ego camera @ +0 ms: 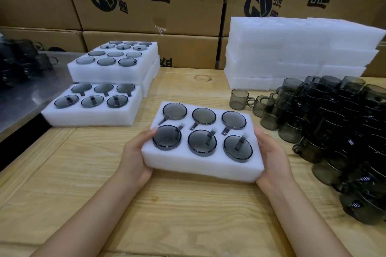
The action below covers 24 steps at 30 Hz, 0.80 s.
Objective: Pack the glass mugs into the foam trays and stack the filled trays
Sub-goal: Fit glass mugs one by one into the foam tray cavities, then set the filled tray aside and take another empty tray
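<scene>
A white foam tray holding several smoky glass mugs upside down sits at the centre of the wooden table. My left hand grips its left end and my right hand grips its right end. Whether the tray rests on the table or is lifted I cannot tell. To the left lie more filled trays: one single tray in front, and a stack of filled trays behind it. Loose grey mugs are piled at the right.
A pile of empty foam trays stands at the back right. One mug stands alone near it. Cardboard boxes wall off the back. A metal surface with dark glassware lies at the left.
</scene>
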Tool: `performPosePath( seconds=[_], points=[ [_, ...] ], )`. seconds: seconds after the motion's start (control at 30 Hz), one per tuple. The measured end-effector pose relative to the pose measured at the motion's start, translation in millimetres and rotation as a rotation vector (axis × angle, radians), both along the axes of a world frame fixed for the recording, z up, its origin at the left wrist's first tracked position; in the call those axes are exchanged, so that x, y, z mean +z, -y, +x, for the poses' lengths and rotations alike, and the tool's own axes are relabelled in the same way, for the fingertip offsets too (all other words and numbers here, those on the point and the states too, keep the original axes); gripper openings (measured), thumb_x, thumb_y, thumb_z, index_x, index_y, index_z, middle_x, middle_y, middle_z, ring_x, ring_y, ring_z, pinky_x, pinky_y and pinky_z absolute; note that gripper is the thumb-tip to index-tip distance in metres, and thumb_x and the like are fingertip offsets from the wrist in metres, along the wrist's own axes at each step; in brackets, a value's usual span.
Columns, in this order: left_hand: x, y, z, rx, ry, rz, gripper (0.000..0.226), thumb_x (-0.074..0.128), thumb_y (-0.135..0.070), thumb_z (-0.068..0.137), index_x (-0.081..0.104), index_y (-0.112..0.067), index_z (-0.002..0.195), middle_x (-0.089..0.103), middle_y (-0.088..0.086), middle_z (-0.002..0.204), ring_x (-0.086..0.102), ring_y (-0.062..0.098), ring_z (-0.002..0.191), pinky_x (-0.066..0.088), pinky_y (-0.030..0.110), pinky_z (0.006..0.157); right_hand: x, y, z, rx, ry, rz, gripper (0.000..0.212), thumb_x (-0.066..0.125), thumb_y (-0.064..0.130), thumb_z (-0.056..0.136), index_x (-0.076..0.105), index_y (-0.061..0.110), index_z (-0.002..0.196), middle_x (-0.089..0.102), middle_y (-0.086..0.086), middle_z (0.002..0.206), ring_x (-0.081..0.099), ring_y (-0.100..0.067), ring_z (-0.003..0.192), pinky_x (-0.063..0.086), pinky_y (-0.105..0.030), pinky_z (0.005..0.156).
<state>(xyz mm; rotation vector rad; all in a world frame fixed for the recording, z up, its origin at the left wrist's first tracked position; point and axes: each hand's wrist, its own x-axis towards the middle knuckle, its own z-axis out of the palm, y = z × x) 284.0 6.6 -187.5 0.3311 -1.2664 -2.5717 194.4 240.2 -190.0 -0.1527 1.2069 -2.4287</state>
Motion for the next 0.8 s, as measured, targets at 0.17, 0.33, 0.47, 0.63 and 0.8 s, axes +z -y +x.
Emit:
performPosePath(
  seconds=[0.17, 0.33, 0.47, 0.63, 0.8],
  points=[
    [5.0, -2.8, 0.7, 0.059, -0.152, 0.379, 0.045, 0.055, -0.04, 0.084, 0.073, -0.007, 0.109, 0.064, 0.016, 0.124, 0.061, 0.034, 0.115, 0.043, 0.048, 0.1, 0.7, 13.7, 5.2, 0.046, -0.143, 0.059, 0.044, 0.048, 0.014, 0.091, 0.051, 0.032, 0.132, 0.062, -0.004, 0.127, 0.06, -0.026, 0.114, 0.049, -0.046, 0.095],
    [4.9, -46.5, -2.2, 0.067, -0.083, 0.273, 0.054, 0.058, -0.036, 0.085, 0.051, -0.017, 0.136, 0.063, 0.007, 0.128, 0.06, 0.026, 0.118, 0.052, 0.047, 0.093, -3.3, 25.2, 12.2, -0.108, -0.118, -0.002, 0.052, 0.057, 0.015, 0.087, 0.045, 0.034, 0.134, 0.067, 0.0, 0.117, 0.065, -0.021, 0.105, 0.057, -0.037, 0.076],
    [11.9, -52.8, -9.0, 0.159, 0.044, 0.217, 0.051, 0.061, -0.018, 0.086, 0.05, -0.017, 0.135, 0.067, 0.007, 0.122, 0.063, 0.024, 0.114, 0.058, 0.042, 0.08, -4.1, 26.4, 13.8, -0.076, -0.187, 0.025, 0.059, 0.059, 0.021, 0.082, 0.04, 0.038, 0.135, 0.066, 0.002, 0.12, 0.064, -0.02, 0.107, 0.056, -0.033, 0.074],
    [28.4, -23.6, -6.8, 0.247, 0.09, 0.215, 0.042, 0.063, -0.016, 0.086, 0.056, -0.017, 0.127, 0.07, 0.008, 0.114, 0.069, 0.024, 0.102, 0.06, 0.04, 0.067, -11.4, 26.4, 13.3, -0.044, -0.194, 0.113, 0.072, 0.057, 0.034, 0.078, 0.025, 0.037, 0.142, 0.06, 0.0, 0.127, 0.063, -0.02, 0.109, 0.055, -0.03, 0.08],
    [55.9, 37.0, -2.2, 0.412, 0.126, 0.298, 0.036, 0.068, -0.026, 0.084, 0.06, -0.017, 0.118, 0.073, 0.005, 0.099, 0.072, 0.018, 0.085, 0.059, 0.04, 0.073, -13.1, 18.7, 6.6, -0.067, -0.118, 0.095, 0.053, 0.052, 0.037, 0.078, 0.044, 0.03, 0.13, 0.058, -0.014, 0.123, 0.064, -0.027, 0.095, 0.055, -0.036, 0.086]
  ],
)
